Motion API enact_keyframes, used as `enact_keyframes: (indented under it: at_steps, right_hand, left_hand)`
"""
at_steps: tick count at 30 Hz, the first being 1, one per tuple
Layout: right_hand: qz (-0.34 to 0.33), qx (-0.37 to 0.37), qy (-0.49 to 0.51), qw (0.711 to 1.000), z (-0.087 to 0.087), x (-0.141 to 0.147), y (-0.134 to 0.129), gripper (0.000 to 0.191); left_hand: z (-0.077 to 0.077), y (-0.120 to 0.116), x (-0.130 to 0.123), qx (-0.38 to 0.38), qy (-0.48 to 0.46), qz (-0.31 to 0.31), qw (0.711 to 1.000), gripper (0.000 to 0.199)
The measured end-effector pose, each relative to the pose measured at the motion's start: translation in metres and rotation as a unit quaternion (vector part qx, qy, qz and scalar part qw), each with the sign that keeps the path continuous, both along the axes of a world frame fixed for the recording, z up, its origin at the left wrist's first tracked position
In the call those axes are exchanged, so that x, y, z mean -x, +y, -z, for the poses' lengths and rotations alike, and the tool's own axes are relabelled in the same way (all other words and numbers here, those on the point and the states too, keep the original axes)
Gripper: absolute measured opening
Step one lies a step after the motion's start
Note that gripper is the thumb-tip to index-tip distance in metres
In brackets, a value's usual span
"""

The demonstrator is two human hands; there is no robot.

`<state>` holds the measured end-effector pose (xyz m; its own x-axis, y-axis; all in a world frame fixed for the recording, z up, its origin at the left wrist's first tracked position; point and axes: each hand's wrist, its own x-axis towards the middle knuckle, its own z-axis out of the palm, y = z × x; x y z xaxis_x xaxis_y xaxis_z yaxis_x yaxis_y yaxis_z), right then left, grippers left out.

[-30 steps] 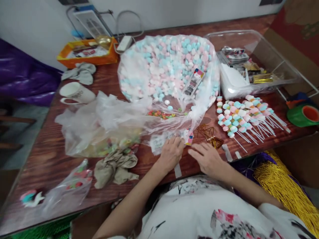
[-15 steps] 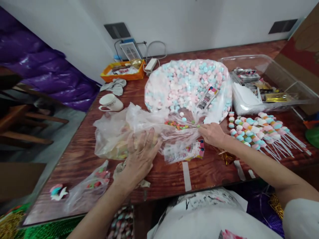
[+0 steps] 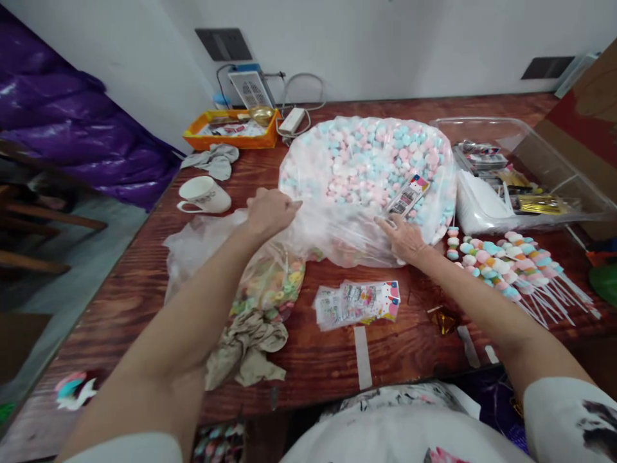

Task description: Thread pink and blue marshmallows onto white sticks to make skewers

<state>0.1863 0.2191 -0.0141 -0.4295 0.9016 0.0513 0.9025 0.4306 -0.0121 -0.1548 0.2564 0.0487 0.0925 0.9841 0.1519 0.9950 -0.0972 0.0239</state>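
Note:
My left hand (image 3: pixel 272 211) is closed on the edge of a clear plastic bag (image 3: pixel 332 233). My right hand (image 3: pixel 405 239) pinches the same bag farther right, and the film stretches between the two. Behind it lies a big clear bag of pink, white and blue marshmallows (image 3: pixel 361 154), with a printed packet (image 3: pixel 409 196) on top. Small colourful ring-shaped pieces (image 3: pixel 272 280) show through plastic below my left wrist. Nearer me lie a crumpled beige cloth (image 3: pixel 248 347) and a stack of printed clear packets (image 3: pixel 357 302). My left forearm hides part of the plastic.
Marshmallow skewers (image 3: pixel 511 263) lie at the right, before a clear plastic tub (image 3: pixel 482 225) of packaging. At the left are a white mug (image 3: pixel 205 196), a grey cloth (image 3: pixel 214 161) and an orange tray (image 3: pixel 231 138). A cardboard box (image 3: pixel 578 128) stands far right.
My left hand has moved up and away from me, from lying flat on the plastic to gripping it. The gathered plastic is now spread wide, uncovering the printed packets and beige cloth.

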Motion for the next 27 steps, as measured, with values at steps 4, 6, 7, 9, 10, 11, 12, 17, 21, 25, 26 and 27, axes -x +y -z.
enact_keyframes:
  at_steps: [4, 6, 7, 9, 10, 11, 12, 17, 21, 25, 26, 27]
  right_hand:
    - [-0.045, 0.053, -0.076, 0.995, -0.003, -0.003, 0.003, 0.058]
    - [-0.059, 0.078, -0.099, 0.99, -0.006, -0.005, 0.006, 0.054]
    - [-0.067, 0.085, -0.108, 0.988, -0.007, -0.005, 0.006, 0.053]
    - [-0.077, 0.086, -0.121, 0.986, -0.013, -0.005, 0.005, 0.052]
    - [-0.077, 0.079, -0.125, 0.986, -0.016, -0.005, 0.002, 0.051]
    - [-0.077, 0.067, -0.126, 0.987, -0.021, -0.005, -0.002, 0.051]
    - [-0.069, 0.047, -0.124, 0.989, -0.027, -0.005, -0.007, 0.05]
    - [-0.05, -0.091, -0.028, 0.994, -0.051, -0.016, -0.052, 0.047]
    - [-0.068, -0.115, 0.073, 0.988, -0.039, -0.037, -0.095, 0.038]
    - [-0.079, -0.1, 0.179, 0.976, -0.012, -0.052, -0.133, 0.034]
    - [-0.078, -0.096, 0.204, 0.971, -0.007, -0.052, -0.141, 0.034]
    - [-0.08, -0.086, 0.225, 0.967, -0.002, -0.05, -0.148, 0.032]
  left_hand:
    - [0.026, 0.023, 0.001, 0.113, 0.113, -0.082, 0.984, 0.031]
    - [0.037, 0.022, 0.0, 0.155, 0.121, -0.075, 0.978, 0.033]
    - [0.04, 0.021, 0.001, 0.17, 0.124, -0.074, 0.975, 0.035]
    - [0.036, 0.018, 0.005, 0.171, 0.119, -0.077, 0.975, 0.039]
    - [0.03, 0.015, 0.008, 0.164, 0.114, -0.081, 0.976, 0.04]
    - [0.02, 0.012, 0.011, 0.153, 0.107, -0.084, 0.979, 0.041]
    - [0.008, 0.006, 0.014, 0.137, 0.101, -0.086, 0.982, 0.041]
    - [-0.063, -0.069, 0.014, 0.022, 0.06, -0.007, 0.998, 0.036]
    - [-0.064, -0.176, 0.003, 0.08, 0.108, -0.032, 0.99, 0.044]
    - [0.004, -0.263, -0.005, 0.109, 0.138, -0.12, 0.977, 0.032]
    - [0.024, -0.276, -0.006, 0.102, 0.135, -0.148, 0.974, 0.03]
    - [0.043, -0.285, -0.004, 0.084, 0.13, -0.166, 0.974, 0.032]
